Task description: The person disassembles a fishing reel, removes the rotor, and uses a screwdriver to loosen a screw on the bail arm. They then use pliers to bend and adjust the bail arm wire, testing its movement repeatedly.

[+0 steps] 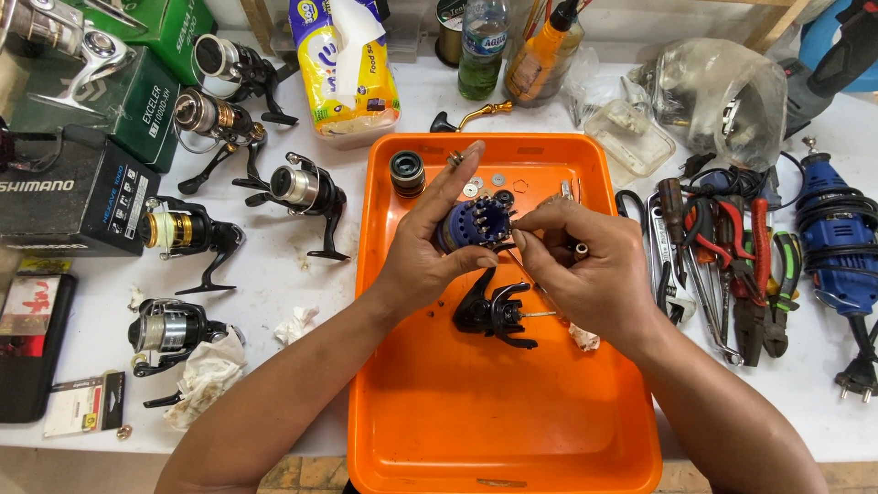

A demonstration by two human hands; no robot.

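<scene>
Over the orange tray (pixel 412 430), left hand (pixel 422 261) grips the blue spool (pixel 474 222); right hand (pixel 585 274) pinches a thin tool (pixel 521 265) — a slip could scatter washers (pixel 485 185) beyond the tray.

Head view, steeply down, close over tray (pixel 402 439)

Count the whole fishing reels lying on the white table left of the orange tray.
5: one at top, one below it, one nearest the tray, one gold, one lowest by crumpled tissue. Boxes may hide more.
</scene>
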